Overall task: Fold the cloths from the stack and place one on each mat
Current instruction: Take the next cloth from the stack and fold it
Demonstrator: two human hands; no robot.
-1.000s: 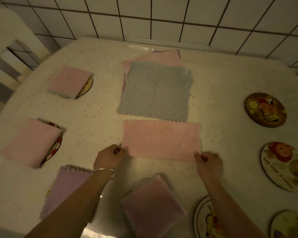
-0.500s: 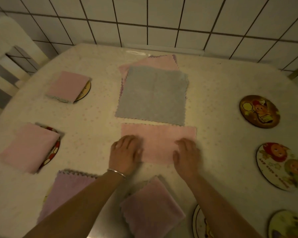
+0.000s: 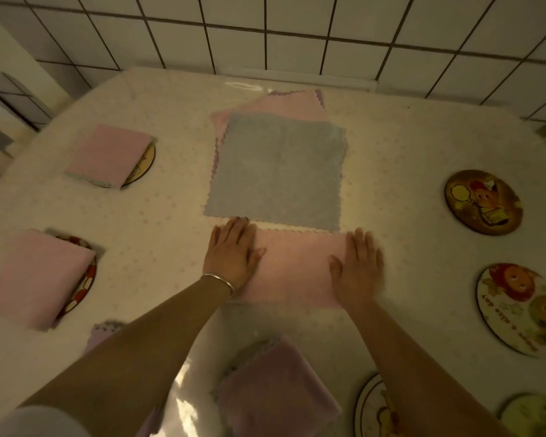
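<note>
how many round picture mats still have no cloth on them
4 bare round picture mats: far right, middle right, bottom centre-right, bottom right corner. Folded cloths and arms may hide more.

Head view, steeply down, close over table (image 3: 423, 146)

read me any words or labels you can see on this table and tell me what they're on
Round mat with two cartoon faces, at the right edge: a line of lettering curves along its lower left rim, too blurred and small to read.
Nothing readable on the other mats, the cloths or the tiled wall.
</note>
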